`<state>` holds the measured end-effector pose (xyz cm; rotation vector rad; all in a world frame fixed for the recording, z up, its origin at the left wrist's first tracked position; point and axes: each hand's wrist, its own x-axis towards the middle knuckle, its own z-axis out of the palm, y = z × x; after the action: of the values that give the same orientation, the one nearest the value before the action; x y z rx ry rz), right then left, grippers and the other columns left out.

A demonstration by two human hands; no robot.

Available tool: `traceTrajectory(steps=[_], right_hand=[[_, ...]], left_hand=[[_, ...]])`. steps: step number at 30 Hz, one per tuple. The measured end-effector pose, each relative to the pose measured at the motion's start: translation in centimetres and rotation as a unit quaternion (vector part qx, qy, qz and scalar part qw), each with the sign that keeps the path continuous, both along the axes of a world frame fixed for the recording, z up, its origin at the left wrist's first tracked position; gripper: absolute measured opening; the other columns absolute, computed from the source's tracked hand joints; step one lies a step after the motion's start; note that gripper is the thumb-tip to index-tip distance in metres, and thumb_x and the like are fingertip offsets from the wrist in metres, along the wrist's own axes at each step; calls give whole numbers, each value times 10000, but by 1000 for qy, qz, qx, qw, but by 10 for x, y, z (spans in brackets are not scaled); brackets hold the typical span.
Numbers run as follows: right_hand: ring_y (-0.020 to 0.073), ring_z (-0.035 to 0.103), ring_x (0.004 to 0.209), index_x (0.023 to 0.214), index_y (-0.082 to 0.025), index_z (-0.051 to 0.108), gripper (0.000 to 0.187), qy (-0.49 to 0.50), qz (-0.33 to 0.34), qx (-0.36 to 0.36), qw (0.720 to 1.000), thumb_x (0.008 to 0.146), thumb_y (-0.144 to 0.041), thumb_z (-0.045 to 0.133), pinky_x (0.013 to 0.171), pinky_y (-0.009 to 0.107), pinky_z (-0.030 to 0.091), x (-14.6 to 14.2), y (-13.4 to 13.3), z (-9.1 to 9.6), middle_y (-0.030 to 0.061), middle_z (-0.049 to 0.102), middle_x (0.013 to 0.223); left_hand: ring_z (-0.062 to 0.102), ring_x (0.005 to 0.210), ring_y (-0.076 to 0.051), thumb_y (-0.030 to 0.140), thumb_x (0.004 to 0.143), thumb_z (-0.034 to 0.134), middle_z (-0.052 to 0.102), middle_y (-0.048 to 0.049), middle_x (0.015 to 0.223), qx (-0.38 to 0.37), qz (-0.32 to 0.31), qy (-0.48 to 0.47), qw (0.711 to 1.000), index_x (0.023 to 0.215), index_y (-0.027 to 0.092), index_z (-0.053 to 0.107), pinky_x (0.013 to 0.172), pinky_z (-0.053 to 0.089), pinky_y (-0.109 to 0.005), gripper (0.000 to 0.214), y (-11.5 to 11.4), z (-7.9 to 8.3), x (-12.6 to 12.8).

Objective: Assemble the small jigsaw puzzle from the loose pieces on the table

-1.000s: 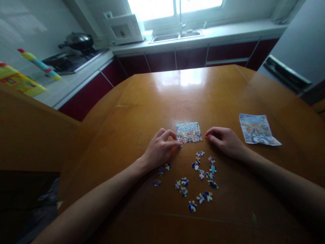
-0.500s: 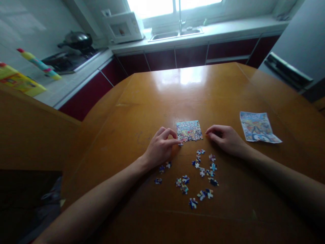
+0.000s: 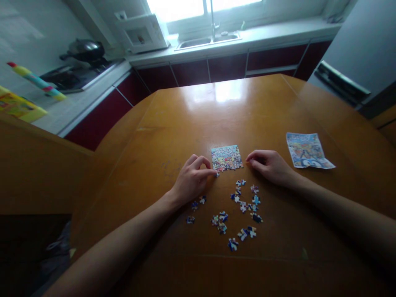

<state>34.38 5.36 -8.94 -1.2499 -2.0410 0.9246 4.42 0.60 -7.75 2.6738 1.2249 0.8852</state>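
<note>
On the wooden table [image 3: 173, 123] lies a partly assembled jigsaw puzzle [image 3: 227, 158] with a straight top edge and a knobbed lower edge. My left hand [image 3: 193, 177] pinches a small jigsaw piece [image 3: 217, 174] between thumb and forefinger, at the puzzle's lower left corner. Just right of the puzzle, my right hand [image 3: 269, 165] rests on the table with its fingers curled and thumb near the forefinger; whether anything is between them is hidden. Loose jigsaw pieces [image 3: 243, 206] are scattered below the puzzle, and a few more [image 3: 194, 205] lie below my left hand.
A creased picture sheet [image 3: 307, 150] lies right of my right hand. Beyond the table are a counter with a sink [image 3: 198, 42], a white microwave [image 3: 144, 34] and a stove with a dark pot [image 3: 86, 50]. A yellow package [image 3: 20, 105] stands at the left.
The whole view has shifted slightly. My left fingertips stay at the puzzle's lower left corner with the piece, and my right hand keeps its place beside the puzzle.
</note>
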Motion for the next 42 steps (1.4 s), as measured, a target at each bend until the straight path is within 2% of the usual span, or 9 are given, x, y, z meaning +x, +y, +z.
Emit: traceTrajectory(steps=[5, 8, 17, 24, 28, 32, 37, 40, 42], right_hand=[[158, 598, 657, 898, -192, 725, 151, -14, -6, 26, 1000, 878, -266, 595, 648, 323, 471, -2, -4, -1, 35, 710, 774], [148, 568, 639, 908, -192, 716, 140, -31, 6, 77, 997, 894, -258, 592, 629, 321, 463, -5, -11, 4, 37, 684, 777], [197, 552, 917, 1022, -231, 704, 145, -81, 245, 188, 948, 959, -248, 574, 815, 364, 494, -21, -40, 14, 71, 633, 1000], [207, 516, 908, 900, -190, 664, 177, -147, 266, 199, 932, 992, -231, 519, 835, 379, 484, -27, -43, 20, 87, 625, 984], [199, 517, 846, 850, -184, 625, 162, -145, 259, 213, 931, 979, -205, 528, 779, 372, 478, -27, -42, 18, 75, 628, 895], [172, 558, 798, 941, -187, 666, 144, -12, 217, 179, 960, 976, -180, 526, 710, 332, 491, -23, -41, 17, 56, 643, 864], [155, 632, 749, 883, -202, 737, 104, 133, 31, 72, 988, 919, -231, 644, 632, 302, 516, -24, -41, 22, 49, 687, 835], [179, 698, 733, 864, -196, 731, 61, 197, -43, -37, 979, 843, -253, 726, 651, 325, 570, -26, -40, 21, 50, 730, 796], [194, 728, 697, 919, -187, 727, 141, 242, -60, -108, 962, 812, -275, 752, 651, 343, 602, -26, -40, 20, 52, 745, 770]], left_hand=[[458, 835, -184, 46, 896, 562, 640, -48, 940, 2, -4, 1, 1000, 949, 275, 779, 713, 443, -306, 319, 0, -2, -1], [465, 833, -179, 22, 895, 538, 635, -53, 926, 12, -4, -14, 1000, 992, 245, 764, 712, 447, -305, 331, 0, -1, 0], [483, 875, -189, -4, 869, 509, 623, -61, 908, 30, 29, -34, 999, 932, 193, 751, 745, 465, -328, 318, 1, 0, 0], [492, 889, -190, 7, 874, 512, 620, -59, 906, 25, 27, -39, 999, 923, 190, 745, 749, 469, -329, 300, 0, -1, 0], [497, 893, -191, 11, 876, 519, 618, -58, 904, 22, 26, -40, 999, 920, 194, 743, 753, 471, -333, 293, 1, -3, -1], [493, 882, -188, 12, 879, 522, 619, -60, 902, 20, 25, -35, 999, 913, 191, 744, 742, 465, -328, 287, 1, -3, -1], [495, 862, -182, 31, 898, 534, 624, -58, 882, 15, 8, -40, 999, 895, 189, 744, 728, 462, -316, 262, 1, -1, 1], [497, 865, -182, 47, 903, 552, 637, -57, 897, -2, -8, -32, 999, 914, 200, 748, 733, 466, -312, 249, 0, 0, 2], [497, 865, -182, 46, 902, 550, 644, -58, 909, -8, -13, -27, 1000, 921, 203, 749, 736, 468, -312, 254, -1, 1, 3]])
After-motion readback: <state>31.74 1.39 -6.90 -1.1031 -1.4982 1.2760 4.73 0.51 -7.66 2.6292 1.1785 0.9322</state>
